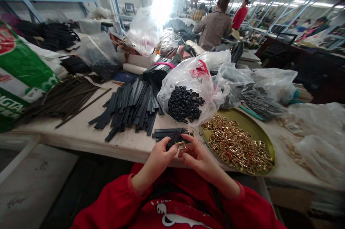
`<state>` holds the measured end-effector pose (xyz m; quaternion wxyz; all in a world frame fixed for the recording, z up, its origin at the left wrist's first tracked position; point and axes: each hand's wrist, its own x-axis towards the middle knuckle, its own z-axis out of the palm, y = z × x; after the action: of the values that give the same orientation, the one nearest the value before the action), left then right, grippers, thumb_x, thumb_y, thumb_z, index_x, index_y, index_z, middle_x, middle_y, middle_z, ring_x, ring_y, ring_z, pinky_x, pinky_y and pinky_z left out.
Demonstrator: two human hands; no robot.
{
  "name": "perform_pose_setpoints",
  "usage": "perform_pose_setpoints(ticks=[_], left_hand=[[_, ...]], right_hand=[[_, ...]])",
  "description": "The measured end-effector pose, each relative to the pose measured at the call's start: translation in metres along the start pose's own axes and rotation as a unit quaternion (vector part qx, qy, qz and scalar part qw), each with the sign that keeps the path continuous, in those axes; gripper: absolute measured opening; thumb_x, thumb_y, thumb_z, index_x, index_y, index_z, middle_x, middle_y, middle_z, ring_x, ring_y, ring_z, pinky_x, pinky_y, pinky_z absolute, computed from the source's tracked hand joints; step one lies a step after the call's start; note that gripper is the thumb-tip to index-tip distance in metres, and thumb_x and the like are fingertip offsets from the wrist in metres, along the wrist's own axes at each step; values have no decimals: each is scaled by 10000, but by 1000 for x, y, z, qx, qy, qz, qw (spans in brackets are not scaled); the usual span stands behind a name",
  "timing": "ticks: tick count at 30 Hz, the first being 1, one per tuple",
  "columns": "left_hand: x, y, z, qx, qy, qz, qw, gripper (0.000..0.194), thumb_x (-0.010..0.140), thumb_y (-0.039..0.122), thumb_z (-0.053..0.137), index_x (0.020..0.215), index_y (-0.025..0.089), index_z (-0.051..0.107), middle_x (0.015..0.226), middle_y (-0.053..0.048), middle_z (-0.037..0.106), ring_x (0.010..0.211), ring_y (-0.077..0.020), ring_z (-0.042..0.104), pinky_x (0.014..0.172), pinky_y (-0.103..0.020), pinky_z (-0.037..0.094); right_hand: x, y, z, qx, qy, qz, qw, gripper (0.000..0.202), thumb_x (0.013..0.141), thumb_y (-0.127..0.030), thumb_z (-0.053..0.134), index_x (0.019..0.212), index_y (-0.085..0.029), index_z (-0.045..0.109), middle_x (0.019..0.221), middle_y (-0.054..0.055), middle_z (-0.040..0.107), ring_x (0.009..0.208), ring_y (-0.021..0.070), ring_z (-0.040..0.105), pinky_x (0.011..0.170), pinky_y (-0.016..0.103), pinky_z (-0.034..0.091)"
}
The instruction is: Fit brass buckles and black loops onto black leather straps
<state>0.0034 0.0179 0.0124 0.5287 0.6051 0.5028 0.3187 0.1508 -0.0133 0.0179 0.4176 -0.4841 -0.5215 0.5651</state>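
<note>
At the table's front edge my left hand (161, 155) is closed on a short black strap (174, 139). My right hand (194, 153) pinches a small gold buckle (181, 145) beside the strap's end; whether the strap passes through it I cannot tell. Just beyond my fingers lie several black straps with gold buckles (164, 134). A larger pile of loose black straps (132, 105) spreads to the left. Ahead, an open plastic bag holds many small black loops (184, 105). Gold buckles (237, 143) are heaped on a round tray (252, 123) to the right.
Dark brown strips (70, 96) lie at the left beside a green and white sack (21, 74). Clear plastic bags (323, 143) cover the table's right side. Bundles and bags crowd the back. A person in a brown top (215, 26) stands beyond the table.
</note>
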Motion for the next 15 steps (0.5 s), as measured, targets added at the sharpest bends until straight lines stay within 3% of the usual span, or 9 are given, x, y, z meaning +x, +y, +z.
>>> perform_pose_setpoints(ticks=[3,7,11,13,15], left_hand=[[0,-4,-1,2,-24,-11,1000,196,766,290,479,822,139,591,693,23,574,638,-122,496,576,-211,374],[-5,-1,1,22,-42,9,999,180,756,236,460,826,142,597,712,19,584,658,-126,500,583,-209,376],[-7,2,-2,27,-87,27,996,198,770,246,465,872,143,601,785,1,614,699,-136,513,622,-215,388],[-8,2,-6,37,-96,28,994,231,816,304,431,873,146,590,780,-6,610,696,-139,510,620,-219,384],[-9,1,-10,64,-91,25,993,282,856,352,375,858,153,574,738,-6,593,668,-139,502,600,-222,371]], right_hand=[[-7,-1,-5,9,-36,18,999,569,733,-216,597,1240,-224,339,757,-22,585,671,108,550,594,230,419],[-4,9,-7,67,-28,56,996,551,703,-317,660,1181,-212,407,646,-50,554,573,94,518,525,212,390],[1,16,-7,66,25,48,996,369,657,-389,697,948,-191,587,599,-46,554,523,78,481,492,205,373],[3,15,-7,82,68,50,993,279,637,-390,712,798,-182,620,588,-44,554,514,73,479,494,205,387],[4,14,-7,144,114,75,980,257,624,-372,728,764,-186,621,582,-52,545,499,66,482,492,199,403]])
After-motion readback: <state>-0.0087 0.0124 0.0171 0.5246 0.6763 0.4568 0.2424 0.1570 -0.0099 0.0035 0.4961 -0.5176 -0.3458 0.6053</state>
